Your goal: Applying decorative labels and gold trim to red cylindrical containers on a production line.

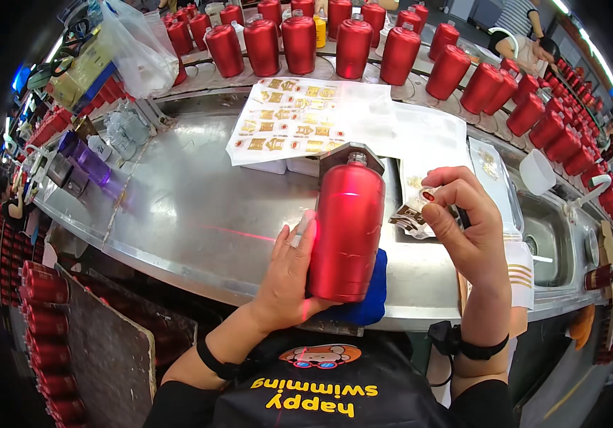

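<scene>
A glossy red bottle [348,235] with a clear glass neck lies on its side before me, its neck pointing away and resting at a dark angular support [331,158]. My left hand [286,274] cradles its left side and base; white tape wraps one finger. A folded blue cloth [373,291] lies under the bottle's near end. To the right of the bottle, my right hand [472,225] is raised, thumb and fingers pinching a small decal [428,195] with a red oval. Beside it lies a cut decal strip [411,218] with gold and dark prints.
A large white decal sheet [371,118] lies behind the bottle on the steel table [199,192]. Many red bottles [354,46] stand on the conveyor [324,71] beyond. A purple cup [92,162] is at left; a sink [545,225] and white scoop [536,171] are right.
</scene>
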The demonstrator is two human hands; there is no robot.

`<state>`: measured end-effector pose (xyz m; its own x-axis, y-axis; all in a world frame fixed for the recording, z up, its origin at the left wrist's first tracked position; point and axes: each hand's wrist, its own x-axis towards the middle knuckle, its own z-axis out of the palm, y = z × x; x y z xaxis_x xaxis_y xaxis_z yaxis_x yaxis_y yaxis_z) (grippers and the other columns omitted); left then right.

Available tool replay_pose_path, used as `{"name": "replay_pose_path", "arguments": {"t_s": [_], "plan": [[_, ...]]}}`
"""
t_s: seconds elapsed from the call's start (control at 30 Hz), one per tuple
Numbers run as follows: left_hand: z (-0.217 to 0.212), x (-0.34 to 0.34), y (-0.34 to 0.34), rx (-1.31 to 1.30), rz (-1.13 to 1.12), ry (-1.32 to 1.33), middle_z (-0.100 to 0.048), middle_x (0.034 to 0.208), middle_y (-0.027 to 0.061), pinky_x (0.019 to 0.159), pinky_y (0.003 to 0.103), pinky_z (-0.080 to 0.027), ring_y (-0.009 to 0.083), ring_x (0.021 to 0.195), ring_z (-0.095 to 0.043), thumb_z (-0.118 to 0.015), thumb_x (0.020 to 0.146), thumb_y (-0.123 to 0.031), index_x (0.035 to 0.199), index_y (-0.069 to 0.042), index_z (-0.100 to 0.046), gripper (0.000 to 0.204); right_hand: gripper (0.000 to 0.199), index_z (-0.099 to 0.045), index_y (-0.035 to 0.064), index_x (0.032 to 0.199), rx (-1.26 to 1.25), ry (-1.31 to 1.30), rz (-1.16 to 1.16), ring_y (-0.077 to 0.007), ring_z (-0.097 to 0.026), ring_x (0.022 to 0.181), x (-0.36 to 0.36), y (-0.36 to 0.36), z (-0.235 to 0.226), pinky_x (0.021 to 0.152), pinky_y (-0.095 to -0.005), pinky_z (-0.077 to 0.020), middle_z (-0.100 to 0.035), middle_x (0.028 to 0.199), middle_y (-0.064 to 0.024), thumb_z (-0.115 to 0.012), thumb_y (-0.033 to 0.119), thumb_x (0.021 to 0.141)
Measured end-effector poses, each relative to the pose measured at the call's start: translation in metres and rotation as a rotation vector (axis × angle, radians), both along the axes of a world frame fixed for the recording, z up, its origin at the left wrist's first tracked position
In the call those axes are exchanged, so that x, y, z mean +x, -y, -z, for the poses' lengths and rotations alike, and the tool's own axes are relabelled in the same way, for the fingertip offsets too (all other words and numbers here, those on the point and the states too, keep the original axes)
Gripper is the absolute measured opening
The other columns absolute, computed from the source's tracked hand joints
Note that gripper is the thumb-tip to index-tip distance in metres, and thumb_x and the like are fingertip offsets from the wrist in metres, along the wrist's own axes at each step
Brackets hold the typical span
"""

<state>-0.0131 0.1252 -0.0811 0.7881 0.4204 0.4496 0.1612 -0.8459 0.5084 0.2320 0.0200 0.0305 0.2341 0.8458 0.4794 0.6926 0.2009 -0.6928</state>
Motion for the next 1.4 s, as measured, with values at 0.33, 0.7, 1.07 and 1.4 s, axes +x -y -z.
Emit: {"name": "replay_pose_path", "arguments": {"t_s": [0.33, 0.7, 1.07, 1.4], "plan": [[-0.008, 0.004, -0.007, -0.070, 0.084, -0.004, -0.022, 0.152, 0.0333, 0.115, 0.058, -0.017, 0.0502, 0.140, -0.025, -0.077, 0.074, -0.052, 0.151, 0.006, -0.009, 0.119, 0.015, -0.061, 0.0010, 0.084, -0.012, -0.105, -0.152, -0.0088, -0.050, 0.071, -0.012, -0.024, -0.004, 0.060, -0.0227, -0.0403, -0.061, 0.098, -0.0076, -0.071, 0.012, 0.087], [-0.008, 0.019, -0.024, -0.858, 0.267, 0.329, -0.020, 0.156, 0.0279, 0.116, 0.043, -0.021, 0.0340, 0.144, -0.027, -0.073, 0.085, -0.035, 0.152, 0.006, -0.009, 0.102, 0.013, -0.063, 0.0014, 0.086, -0.024, -0.199, -0.179, -0.0126, -0.055, 0.083, -0.012, -0.050, 0.025, 0.066, -0.0246, -0.0436, -0.059, 0.100, -0.0079, -0.072, 0.010, 0.085], [-0.018, 0.044, -0.018, -0.958, 0.142, 0.396, -0.041, 0.142, 0.0223, 0.109, 0.038, -0.035, 0.0262, 0.129, -0.045, -0.069, 0.091, -0.027, 0.150, 0.007, -0.011, 0.089, 0.014, -0.061, 0.0007, 0.085, 0.013, -0.190, -0.103, -0.0185, -0.056, 0.091, -0.016, -0.061, 0.048, 0.076, -0.0284, -0.0469, -0.056, 0.106, -0.0105, -0.071, 0.010, 0.085], [-0.015, 0.045, -0.019, -0.924, 0.164, 0.403, -0.041, 0.142, 0.0226, 0.108, 0.037, -0.036, 0.0261, 0.129, -0.046, -0.068, 0.091, -0.024, 0.150, 0.007, -0.011, 0.087, 0.016, -0.060, 0.0004, 0.085, 0.019, -0.165, -0.089, -0.0201, -0.057, 0.093, -0.016, -0.062, 0.051, 0.079, -0.0295, -0.0472, -0.055, 0.106, -0.0114, -0.071, 0.011, 0.085]]}}
